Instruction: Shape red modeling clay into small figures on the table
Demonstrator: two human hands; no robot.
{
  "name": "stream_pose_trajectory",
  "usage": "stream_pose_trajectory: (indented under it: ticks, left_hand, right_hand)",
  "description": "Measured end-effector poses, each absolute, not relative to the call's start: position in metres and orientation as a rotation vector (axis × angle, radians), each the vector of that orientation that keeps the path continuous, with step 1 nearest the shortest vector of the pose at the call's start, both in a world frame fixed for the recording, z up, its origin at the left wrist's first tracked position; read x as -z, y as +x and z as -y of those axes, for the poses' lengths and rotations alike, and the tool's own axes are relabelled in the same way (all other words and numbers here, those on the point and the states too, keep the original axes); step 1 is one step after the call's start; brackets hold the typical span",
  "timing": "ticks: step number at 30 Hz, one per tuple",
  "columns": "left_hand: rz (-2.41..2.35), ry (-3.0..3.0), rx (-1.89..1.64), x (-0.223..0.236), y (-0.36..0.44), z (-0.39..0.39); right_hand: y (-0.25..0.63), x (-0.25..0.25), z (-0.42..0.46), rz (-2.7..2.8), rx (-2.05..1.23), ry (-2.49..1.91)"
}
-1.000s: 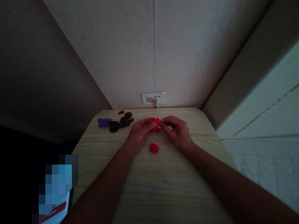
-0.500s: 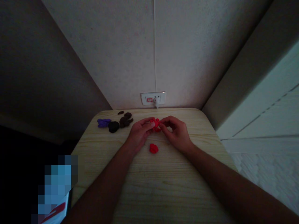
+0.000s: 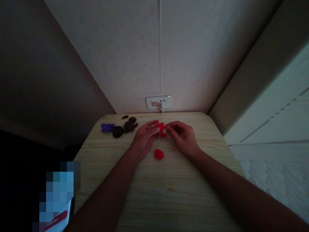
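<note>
A red modelling clay figure (image 3: pixel 160 128) with several small knobs round its edge is held above the wooden table (image 3: pixel 169 187). My left hand (image 3: pixel 145 137) grips its left side, thumb on top. On the other side, my right hand (image 3: pixel 181 135) pinches one of its small projecting bits between thumb and forefinger. The other fingers of that hand are curled. Below the figure, a loose lump of red clay (image 3: pixel 159 154) lies on the tabletop between my forearms.
Purple clay (image 3: pixel 107 127), a black clay lump (image 3: pixel 117 131) and brown clay pieces (image 3: pixel 129 125) lie at the table's far left. A wall socket (image 3: pixel 158 102) with a white plug is just behind the back edge. A partly pixelated object (image 3: pixel 60 196) is at lower left.
Both hands stay nearly in place. The red figure has turned slightly between the fingers, and my right fingertips have shifted a little to the right.
</note>
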State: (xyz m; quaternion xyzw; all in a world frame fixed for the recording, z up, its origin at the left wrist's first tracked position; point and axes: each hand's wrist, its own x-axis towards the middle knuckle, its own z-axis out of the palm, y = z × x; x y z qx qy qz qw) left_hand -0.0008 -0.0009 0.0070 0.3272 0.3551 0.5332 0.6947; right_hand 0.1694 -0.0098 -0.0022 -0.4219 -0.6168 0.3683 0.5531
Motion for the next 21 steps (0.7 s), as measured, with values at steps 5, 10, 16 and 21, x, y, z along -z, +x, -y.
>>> stream_pose_trajectory:
  ticks: [5, 10, 16, 21]
  left_hand:
    - [-0.779, 0.761, -1.184, -0.0044, -0.0018, 0.0002]
    - [-0.795, 0.764, -1.181, -0.0061, -0.0008, 0.0018]
    - [-0.822, 0.794, -1.182, -0.0050, -0.0004, 0.0021]
    - [-0.828, 0.816, -1.186, -0.0040, -0.0006, 0.0014]
  right_hand:
    - [0.1676, -0.0018, 0.0093, 1.386, -0.964, -1.008]
    - [0.1681, -0.0027, 0.0083, 1.339, -1.032, -1.001]
    - [0.1679, -0.0027, 0.0079, 1.301, -1.067, -1.029]
    - [0.1674, -0.0030, 0.0072, 1.267, -1.124, -1.020]
